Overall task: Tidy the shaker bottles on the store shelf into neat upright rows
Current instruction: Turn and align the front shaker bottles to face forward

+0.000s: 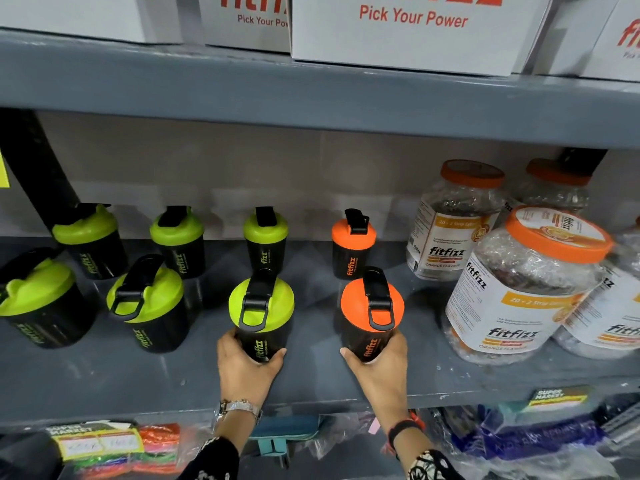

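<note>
**Both hands on front-row shakers, shelf half in order**

The left hand [246,367] is wrapped around the lower body of a green-lidded shaker [261,315] standing upright at the front of the grey shelf [138,386], at about 6 o'clock in the view. Thumb and fingers close on the black cup from both sides. A metal watch [239,408] sits on that wrist.

The right hand [379,370] clamps the base of an orange-lidded shaker [371,311] in the same way, just toward 3 o'clock of the green one. The two bottles stand apart, with bare shelf between them. A dark band [403,427] circles the right wrist.

Behind them, toward 12 o'clock, runs a back row: three green-lidded shakers [180,240] and one small orange shaker [353,245], all upright and spaced out. The orange one stands right behind the held orange bottle.

Toward 9 o'clock, two more front green shakers [149,303] stand in the front row, the outer one partly cut by the frame edge; their lids face slightly different ways.

At 3 o'clock, clear jars [519,289] with orange lids crowd the shelf's right end, the nearest leaning against its neighbours.

On the shelf above, at 12 o'clock, white boxes [412,29] carry red lettering. Below the shelf's front lip, at 6 o'clock, lie packets in clear wrapping [519,441], too blurred to tell more.
</note>
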The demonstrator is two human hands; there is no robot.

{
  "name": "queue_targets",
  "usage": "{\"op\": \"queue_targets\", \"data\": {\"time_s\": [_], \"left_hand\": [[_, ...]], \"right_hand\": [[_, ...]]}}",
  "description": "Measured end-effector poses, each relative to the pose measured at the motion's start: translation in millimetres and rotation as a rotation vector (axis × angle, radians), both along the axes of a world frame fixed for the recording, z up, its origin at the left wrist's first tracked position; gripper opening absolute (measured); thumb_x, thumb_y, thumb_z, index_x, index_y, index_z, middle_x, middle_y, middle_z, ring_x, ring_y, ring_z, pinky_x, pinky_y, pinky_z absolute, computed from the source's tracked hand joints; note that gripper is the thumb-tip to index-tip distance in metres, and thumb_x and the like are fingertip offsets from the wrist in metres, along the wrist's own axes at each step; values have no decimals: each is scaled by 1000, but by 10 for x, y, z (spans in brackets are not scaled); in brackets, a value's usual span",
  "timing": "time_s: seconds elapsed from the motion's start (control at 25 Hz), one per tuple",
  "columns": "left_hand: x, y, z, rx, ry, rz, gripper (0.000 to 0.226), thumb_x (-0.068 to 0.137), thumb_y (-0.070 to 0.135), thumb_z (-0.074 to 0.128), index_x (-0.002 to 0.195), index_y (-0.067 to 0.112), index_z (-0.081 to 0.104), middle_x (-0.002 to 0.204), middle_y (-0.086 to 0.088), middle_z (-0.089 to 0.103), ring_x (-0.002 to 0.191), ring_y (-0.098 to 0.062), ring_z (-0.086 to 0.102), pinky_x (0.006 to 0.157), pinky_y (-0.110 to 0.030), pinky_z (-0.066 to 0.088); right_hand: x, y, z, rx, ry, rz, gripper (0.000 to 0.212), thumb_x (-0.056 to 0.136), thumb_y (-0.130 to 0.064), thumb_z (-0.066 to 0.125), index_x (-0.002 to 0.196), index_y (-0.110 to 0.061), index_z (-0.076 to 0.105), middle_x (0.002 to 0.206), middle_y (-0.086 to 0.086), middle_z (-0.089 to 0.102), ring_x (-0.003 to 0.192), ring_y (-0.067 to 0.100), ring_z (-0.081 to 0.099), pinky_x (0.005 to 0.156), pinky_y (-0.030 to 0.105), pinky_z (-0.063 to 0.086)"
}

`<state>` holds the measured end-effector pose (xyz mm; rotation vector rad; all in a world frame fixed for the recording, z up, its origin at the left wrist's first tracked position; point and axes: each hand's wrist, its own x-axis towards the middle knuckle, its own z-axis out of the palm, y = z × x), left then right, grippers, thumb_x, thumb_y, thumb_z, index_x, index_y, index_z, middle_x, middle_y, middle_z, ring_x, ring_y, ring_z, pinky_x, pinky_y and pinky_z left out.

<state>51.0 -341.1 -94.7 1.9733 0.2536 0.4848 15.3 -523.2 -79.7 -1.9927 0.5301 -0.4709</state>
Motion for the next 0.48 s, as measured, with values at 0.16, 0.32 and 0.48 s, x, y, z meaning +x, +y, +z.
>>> {"op": "queue_targets", "data": {"time_s": [0.16,0.32,0.48], "left_hand": [[-82,28,35,18,0,8,68,47,2,89,102,-9,49,100,-29,53,94,-43,52,80,-46,44],[-111,69,43,14,-10,-2,68,47,2,89,101,-9,50,100,-29,53,93,-43,53,80,-45,45],[-123,79,36,-5,-1,-19,69,48,2,89,104,-9,50,101,-27,53,92,-41,54,80,-43,46]], "right_hand": [[-39,26,-17,-11,1,-20,69,56,-18,86,112,-7,46,111,13,54,105,29,55,95,44,49],[-60,51,-18,-10,-8,-34,68,56,-19,86,111,-7,47,110,13,55,105,30,55,94,45,49],[-82,58,-15,-5,-16,-39,67,58,-17,85,112,-4,47,110,15,55,104,30,55,93,42,49]]}}
